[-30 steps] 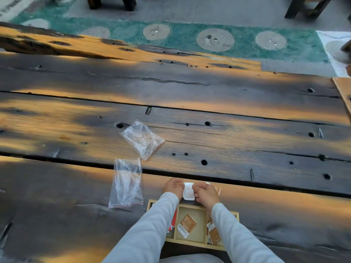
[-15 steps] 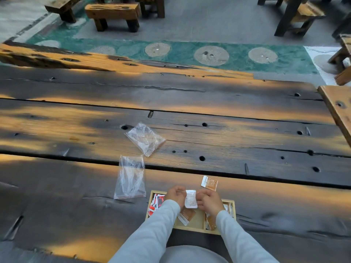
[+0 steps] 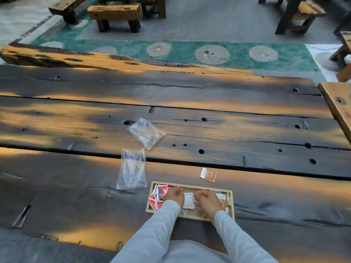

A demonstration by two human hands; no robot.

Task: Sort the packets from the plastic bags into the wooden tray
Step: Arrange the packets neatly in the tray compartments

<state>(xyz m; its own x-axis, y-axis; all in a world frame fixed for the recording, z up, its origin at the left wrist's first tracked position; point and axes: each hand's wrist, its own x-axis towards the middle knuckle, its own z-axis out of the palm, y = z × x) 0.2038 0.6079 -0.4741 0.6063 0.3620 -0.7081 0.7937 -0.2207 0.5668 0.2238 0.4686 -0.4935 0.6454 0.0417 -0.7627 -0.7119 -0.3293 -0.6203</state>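
Gripping a small white packet (image 3: 188, 200) by its two side edges, a person's left hand (image 3: 173, 194) and right hand (image 3: 208, 201) hold it over the middle compartment of the wooden tray (image 3: 199, 187), fingers of both hands curled around it. The tray sits at the near edge of a dark, weathered plank table (image 3: 247, 130), directly in front of the person, whose sleeves are pale grey. Red-and-white packets (image 3: 158, 194) fill the tray's left compartment; brown packets (image 3: 222, 198) lie in the right one. One loose brown packet (image 3: 208, 174) rests on the table just beyond the tray's far right corner. A clear plastic bag (image 3: 132, 169) lies flat just to the left of the tray, and a second plastic bag (image 3: 146, 132) lies farther out, near the first one's far end. Beyond the table, a green floor strip (image 3: 180, 52) with round stone discs runs across, with wooden benches (image 3: 115, 15) behind it.
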